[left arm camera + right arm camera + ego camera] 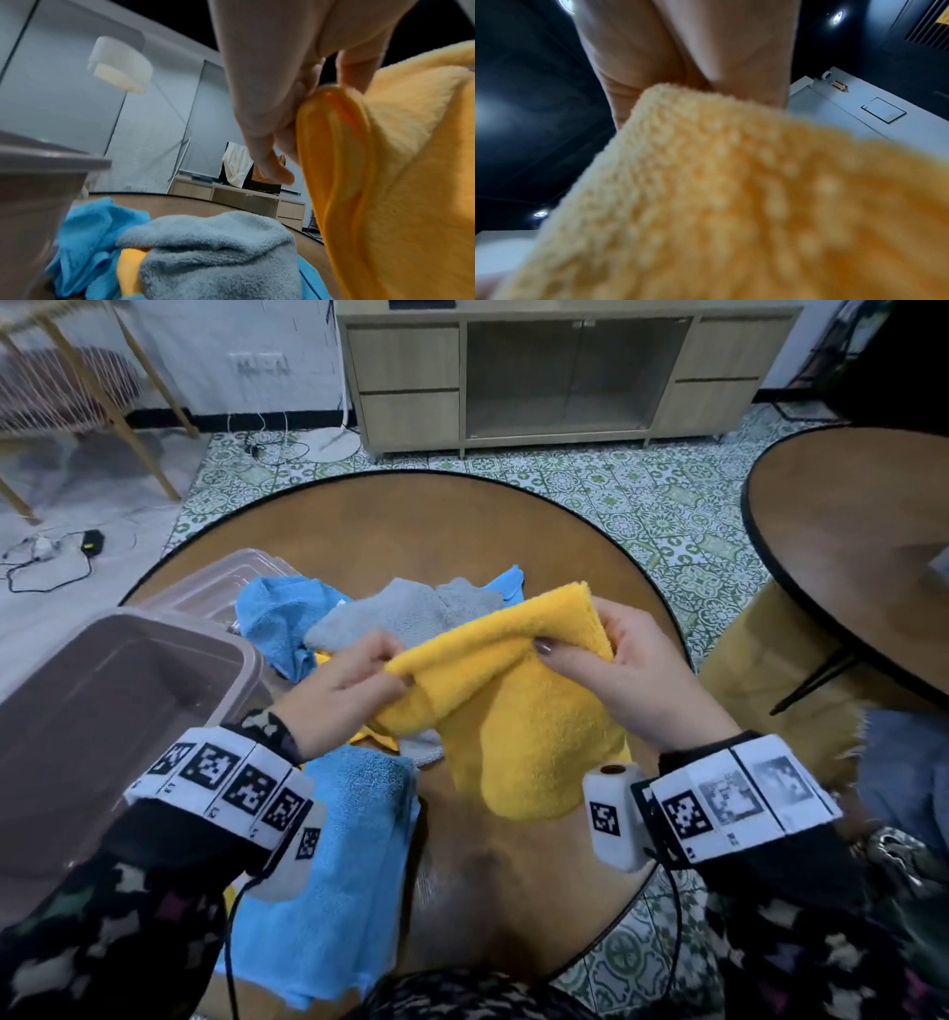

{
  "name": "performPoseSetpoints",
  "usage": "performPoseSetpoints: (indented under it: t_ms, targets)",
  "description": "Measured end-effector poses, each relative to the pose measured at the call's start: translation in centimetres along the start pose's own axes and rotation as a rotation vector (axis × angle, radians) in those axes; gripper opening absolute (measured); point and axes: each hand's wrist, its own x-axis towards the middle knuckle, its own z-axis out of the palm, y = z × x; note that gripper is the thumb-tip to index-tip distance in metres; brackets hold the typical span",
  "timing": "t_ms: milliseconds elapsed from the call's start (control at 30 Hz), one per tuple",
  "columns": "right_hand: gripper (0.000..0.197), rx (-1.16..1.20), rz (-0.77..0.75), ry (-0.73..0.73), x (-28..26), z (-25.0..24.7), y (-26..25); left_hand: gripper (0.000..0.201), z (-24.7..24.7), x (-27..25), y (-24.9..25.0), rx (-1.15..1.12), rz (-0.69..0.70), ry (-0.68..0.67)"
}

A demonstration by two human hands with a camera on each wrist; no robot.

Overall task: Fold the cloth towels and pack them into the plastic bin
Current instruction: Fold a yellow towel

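Note:
A yellow towel (518, 706) hangs folded between both hands above the round wooden table (462, 531). My left hand (354, 680) pinches its left end; my right hand (616, 654) grips the right end, thumb on top. In the left wrist view the left hand (295, 130) holds the yellow towel's (398, 182) stitched edges. In the right wrist view the yellow towel (731, 203) fills the frame below the right hand (685, 60). A grey towel (405, 613) and blue towels (277, 618) lie crumpled behind; another blue towel (349, 865) lies near me. The brown plastic bin (102, 711) stands at left.
The bin's lid (221, 582) lies behind the bin on the table. A second round table (862, 546) stands at the right. A wooden cabinet (565, 372) stands on the tiled floor beyond. Cables (51, 557) lie on the floor at left.

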Motion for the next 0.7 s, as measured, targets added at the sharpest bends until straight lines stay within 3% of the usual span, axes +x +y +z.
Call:
performPoseSetpoints:
  t_ms: [100, 167, 233, 300, 367, 400, 467, 533, 633, 700]
  targets:
    - [0.01, 0.053, 0.065, 0.051, -0.3, -0.1, 0.8, 0.022, 0.4, 0.2, -0.2, -0.082, 0.033, 0.126]
    - [0.008, 0.138, 0.105, 0.102, -0.6, -0.4, 1.6, 0.043, 0.3, 0.4, -0.2, -0.202, 0.042, 0.153]
    - [0.009, 0.323, 0.165, 0.149, -0.6, -0.7, 2.3, 0.075, 0.2, 0.6, -0.3, -0.416, 0.005, 0.105]
    - [0.011, 0.478, 0.218, 0.179, -0.6, -0.9, 2.9, 0.091, 0.6, 0.7, -0.5, -0.385, -0.067, -0.035]
    - [0.011, 0.496, 0.246, 0.176, -0.4, -0.6, 3.4, 0.086, 1.5, 0.6, -0.9, -0.13, -0.127, -0.15]
    - [0.011, 0.427, 0.239, 0.175, -0.4, -0.5, 3.9, 0.077, 2.1, 0.7, -1.1, -0.038, -0.15, -0.136]
    - [0.016, 0.135, 0.153, 0.215, -0.4, -0.7, 5.1, 0.045, 3.0, 1.1, -1.7, 0.007, -0.187, 0.032]
    - [0.017, -0.045, 0.033, 0.267, -0.8, -1.4, 6.2, 0.026, 3.7, 1.6, -1.8, 0.077, -0.11, 0.229]
    - [0.018, -0.054, -0.081, 0.243, -2.0, -2.7, 7.8, 0.029, 4.8, 1.5, -0.2, 0.348, 0.071, 0.42]
    - [0.029, -0.047, -0.037, 0.154, -3.2, -3.6, 9.3, 0.038, 5.5, 1.2, 0.1, 0.482, 0.093, 0.374]
